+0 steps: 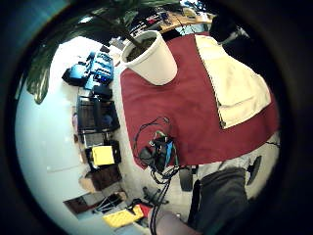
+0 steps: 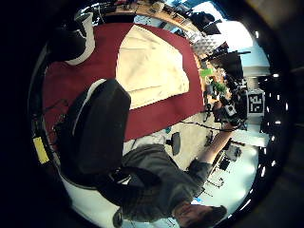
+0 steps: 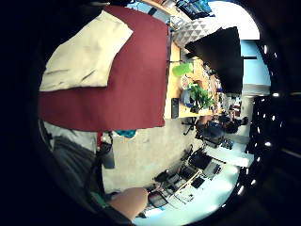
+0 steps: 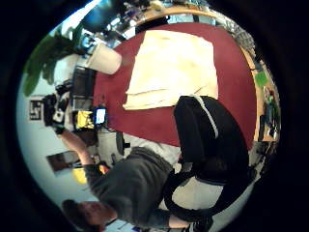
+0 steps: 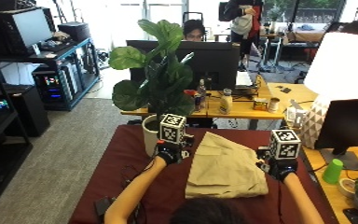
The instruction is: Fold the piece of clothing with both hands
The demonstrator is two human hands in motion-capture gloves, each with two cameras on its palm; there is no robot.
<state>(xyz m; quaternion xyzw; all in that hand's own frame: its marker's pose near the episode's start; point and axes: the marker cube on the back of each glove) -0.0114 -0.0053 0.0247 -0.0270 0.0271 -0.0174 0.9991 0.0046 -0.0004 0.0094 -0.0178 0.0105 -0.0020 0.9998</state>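
Observation:
A beige garment lies folded into a flat rectangle on the red table, in front of me. My left hand is raised above the table at the garment's left edge, apart from the cloth. At the garment's right edge my right hand is also lifted off it. Neither hand holds any cloth. The palm views look down from well above on the whole garment with no fingers in front. The left thumb side view catches the right hand up in the air.
A white plant pot with a large leafy plant stands on the table's far left, close to the left hand. A green cup and a dark monitor sit on the desk to the right. A black office chair is behind me.

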